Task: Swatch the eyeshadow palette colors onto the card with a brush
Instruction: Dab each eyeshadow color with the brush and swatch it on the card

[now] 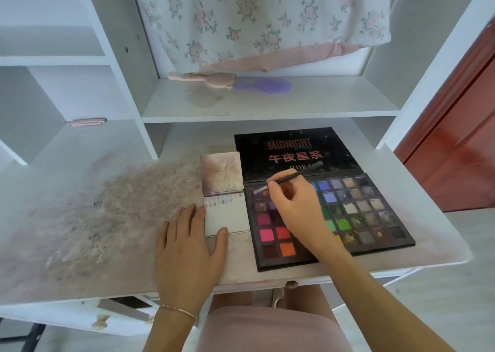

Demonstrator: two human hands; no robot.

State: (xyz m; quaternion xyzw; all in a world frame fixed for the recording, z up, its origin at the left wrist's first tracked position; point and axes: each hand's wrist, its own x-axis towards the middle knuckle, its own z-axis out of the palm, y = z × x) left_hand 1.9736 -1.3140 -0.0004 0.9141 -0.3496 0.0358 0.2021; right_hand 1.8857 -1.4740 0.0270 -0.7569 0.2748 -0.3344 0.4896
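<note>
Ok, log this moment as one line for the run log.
step: loading brush | right hand: holds brush, tip over purple pans of palette | left hand: flat, steadying card | card: one swatch row

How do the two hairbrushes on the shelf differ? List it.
The pink brush has a bear-shaped head with small ears; the purple brush has a plain oval head. The pink brush's handle points left, the purple brush's head points right. The pink brush's head lies over the tip of the purple brush's handle. Both lie flat on the same white shelf, below the hanging floral cloth.
</note>
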